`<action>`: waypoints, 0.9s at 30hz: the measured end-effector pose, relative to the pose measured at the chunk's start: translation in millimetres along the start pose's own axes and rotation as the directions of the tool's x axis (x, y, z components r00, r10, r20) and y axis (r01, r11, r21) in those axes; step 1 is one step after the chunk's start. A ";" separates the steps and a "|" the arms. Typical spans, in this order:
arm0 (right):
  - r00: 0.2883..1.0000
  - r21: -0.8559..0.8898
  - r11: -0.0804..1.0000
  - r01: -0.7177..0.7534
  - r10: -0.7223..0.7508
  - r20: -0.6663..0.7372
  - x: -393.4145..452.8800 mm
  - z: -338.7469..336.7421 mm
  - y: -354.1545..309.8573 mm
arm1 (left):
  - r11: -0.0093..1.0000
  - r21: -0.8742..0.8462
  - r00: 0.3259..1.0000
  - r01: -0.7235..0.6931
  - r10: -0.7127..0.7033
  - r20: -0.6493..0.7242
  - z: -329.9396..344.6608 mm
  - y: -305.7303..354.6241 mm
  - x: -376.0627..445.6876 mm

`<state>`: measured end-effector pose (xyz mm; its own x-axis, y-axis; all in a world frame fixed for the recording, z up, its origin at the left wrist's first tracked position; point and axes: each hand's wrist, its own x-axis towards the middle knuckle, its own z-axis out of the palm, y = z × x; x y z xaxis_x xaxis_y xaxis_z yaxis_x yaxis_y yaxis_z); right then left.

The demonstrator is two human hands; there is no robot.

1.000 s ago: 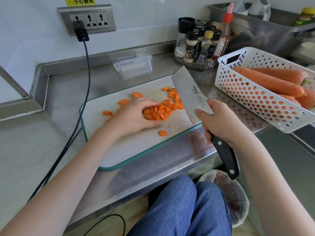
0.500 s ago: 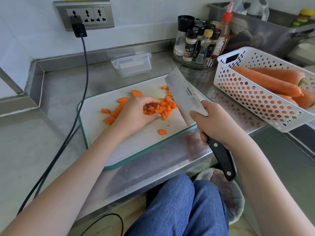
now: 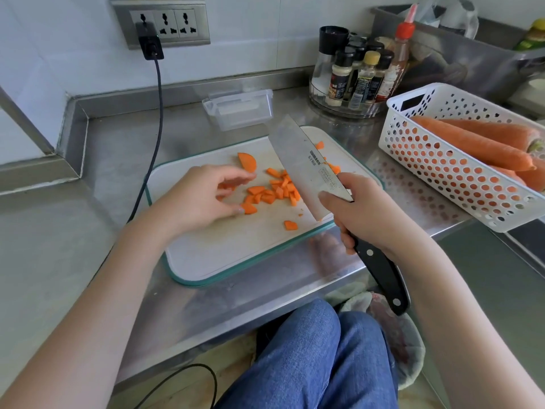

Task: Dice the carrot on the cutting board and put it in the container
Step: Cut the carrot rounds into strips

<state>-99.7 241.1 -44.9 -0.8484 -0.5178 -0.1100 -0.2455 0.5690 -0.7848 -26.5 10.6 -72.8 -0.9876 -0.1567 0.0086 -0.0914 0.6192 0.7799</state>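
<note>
Diced carrot pieces (image 3: 272,191) lie in a loose pile on the white cutting board (image 3: 224,249) with its teal rim. A larger half-round slice (image 3: 247,161) sits at the far side of the pile. My left hand (image 3: 203,196) rests on the board left of the pile, fingers spread and curved over a few pieces. My right hand (image 3: 362,211) grips the black handle of a cleaver (image 3: 306,166), whose wide blade stands tilted against the right side of the pile. The clear plastic container (image 3: 239,109) stands empty behind the board.
A white perforated basket (image 3: 442,172) with whole carrots stands at the right. A round rack of spice bottles (image 3: 354,78) is behind it. A black cable (image 3: 157,113) runs from the wall socket down past the board's left side. The counter edge is close to my knees.
My left hand drew back to the left and opened, uncovering the pile. The cleaver blade slid left against the pieces. The view shifted slightly.
</note>
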 end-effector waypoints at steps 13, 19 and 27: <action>1.000 -0.061 0.998 0.017 -0.017 0.006 -11.9 19.7 -10.7 | 1.000 0.016 0.984 0.024 -0.021 -0.175 20.7 14.9 -18.6; 0.999 -0.069 0.997 0.035 -0.036 -0.010 -23.0 31.3 -19.7 | 0.983 0.182 0.982 0.013 0.022 -0.189 29.5 18.2 -18.7; 0.997 -0.021 1.000 0.010 -0.012 -0.081 -28.9 7.9 -11.7 | 0.984 -0.156 0.978 0.082 -0.110 -0.176 28.9 12.9 4.8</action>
<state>-68.5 244.4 -37.4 -0.8805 -0.4712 -0.0514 -0.2636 0.5769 -0.7731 -36.2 40.0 -80.7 -0.9337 -0.3565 0.0332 -0.1512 0.4765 0.8661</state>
